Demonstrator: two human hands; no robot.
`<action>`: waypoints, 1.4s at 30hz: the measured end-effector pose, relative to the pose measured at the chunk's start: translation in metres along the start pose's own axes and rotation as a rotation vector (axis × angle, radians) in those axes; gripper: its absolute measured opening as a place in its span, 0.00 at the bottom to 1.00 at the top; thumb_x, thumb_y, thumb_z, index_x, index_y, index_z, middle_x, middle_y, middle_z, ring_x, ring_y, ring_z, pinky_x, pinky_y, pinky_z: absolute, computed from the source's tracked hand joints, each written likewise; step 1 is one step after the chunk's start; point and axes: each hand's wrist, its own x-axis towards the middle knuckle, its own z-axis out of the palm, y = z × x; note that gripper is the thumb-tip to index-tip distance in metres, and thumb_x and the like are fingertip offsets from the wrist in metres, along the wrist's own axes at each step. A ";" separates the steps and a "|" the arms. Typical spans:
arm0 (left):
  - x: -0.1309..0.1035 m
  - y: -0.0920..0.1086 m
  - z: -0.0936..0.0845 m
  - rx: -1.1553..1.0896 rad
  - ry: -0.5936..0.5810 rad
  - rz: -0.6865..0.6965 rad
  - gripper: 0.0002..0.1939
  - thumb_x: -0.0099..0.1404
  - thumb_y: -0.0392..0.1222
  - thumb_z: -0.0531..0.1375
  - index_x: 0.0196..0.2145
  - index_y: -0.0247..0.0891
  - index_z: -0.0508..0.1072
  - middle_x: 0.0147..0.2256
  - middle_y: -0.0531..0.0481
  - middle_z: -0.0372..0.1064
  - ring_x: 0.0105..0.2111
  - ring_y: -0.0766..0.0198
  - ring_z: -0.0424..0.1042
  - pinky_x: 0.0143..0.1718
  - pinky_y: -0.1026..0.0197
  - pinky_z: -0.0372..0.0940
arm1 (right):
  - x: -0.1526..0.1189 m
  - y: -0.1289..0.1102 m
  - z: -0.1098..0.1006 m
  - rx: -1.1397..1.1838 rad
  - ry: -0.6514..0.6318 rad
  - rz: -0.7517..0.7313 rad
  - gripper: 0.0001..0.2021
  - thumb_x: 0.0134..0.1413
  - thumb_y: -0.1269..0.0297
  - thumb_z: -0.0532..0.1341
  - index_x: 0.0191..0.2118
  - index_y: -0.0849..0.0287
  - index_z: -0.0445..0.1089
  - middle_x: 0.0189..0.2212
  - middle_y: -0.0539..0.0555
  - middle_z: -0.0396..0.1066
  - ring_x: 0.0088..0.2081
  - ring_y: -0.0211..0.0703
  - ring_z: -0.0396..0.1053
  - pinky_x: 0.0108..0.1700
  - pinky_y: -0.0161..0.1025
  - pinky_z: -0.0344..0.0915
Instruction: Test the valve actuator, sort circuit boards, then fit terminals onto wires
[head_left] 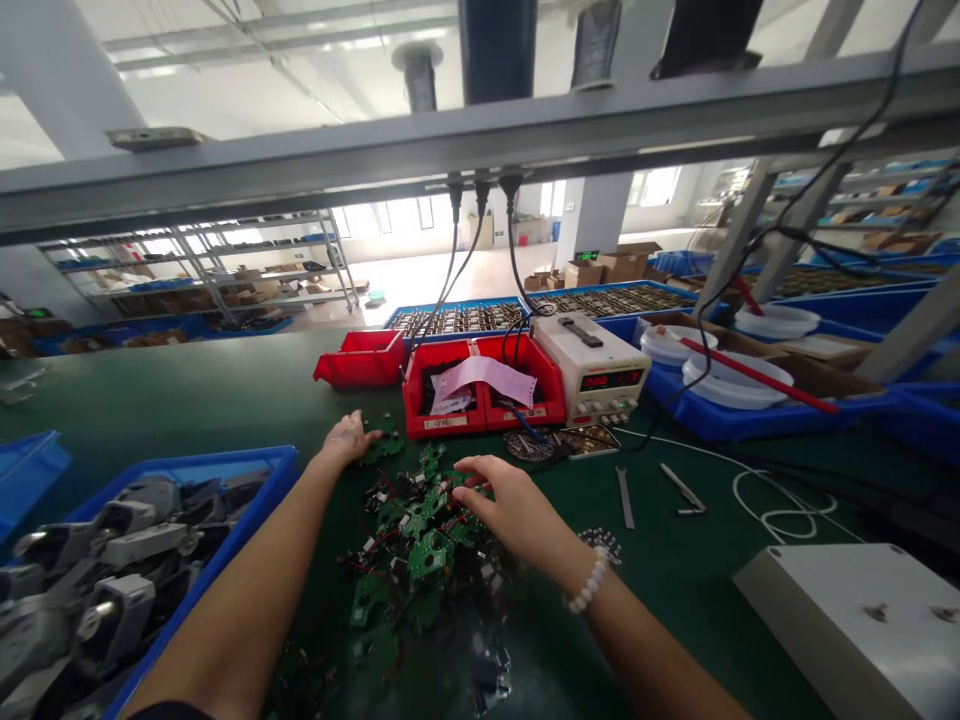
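Note:
A loose heap of green circuit boards with thin wires and small white connectors covers the middle of the green bench. Stretched out in front, my left hand is at the heap's far left edge, its fingers apart and beside a circuit board; whether they touch it is hard to see. Over the right side of the heap, my right hand is bent with thumb and fingers apart and nothing visible between them. A white beaded bracelet circles my right wrist.
Red bins and a power supply with a lit display stand behind the heap. At left is a blue crate of grey housings. A wrench, small metal parts and a grey metal box lie to the right.

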 end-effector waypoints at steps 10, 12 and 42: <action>-0.050 0.011 -0.032 0.012 -0.099 0.143 0.16 0.61 0.49 0.62 0.43 0.36 0.68 0.40 0.45 0.71 0.41 0.55 0.71 0.41 0.54 0.66 | 0.000 -0.001 -0.005 0.084 0.105 0.015 0.16 0.55 0.69 0.66 0.49 0.64 0.70 0.45 0.59 0.72 0.46 0.47 0.70 0.48 0.42 0.66; -0.076 0.019 -0.043 -0.054 -0.056 0.149 0.20 0.61 0.54 0.59 0.43 0.38 0.65 0.37 0.47 0.71 0.38 0.54 0.72 0.36 0.57 0.65 | 0.000 -0.002 -0.004 0.110 0.130 0.010 0.24 0.52 0.66 0.68 0.54 0.63 0.67 0.51 0.59 0.69 0.51 0.47 0.67 0.52 0.43 0.64; -0.149 0.076 -0.021 -0.409 -0.065 0.303 0.11 0.62 0.52 0.49 0.37 0.45 0.64 0.27 0.53 0.69 0.28 0.55 0.70 0.30 0.57 0.60 | -0.001 0.004 0.014 0.016 0.231 0.070 0.11 0.53 0.73 0.66 0.42 0.59 0.70 0.37 0.55 0.75 0.40 0.49 0.72 0.42 0.39 0.65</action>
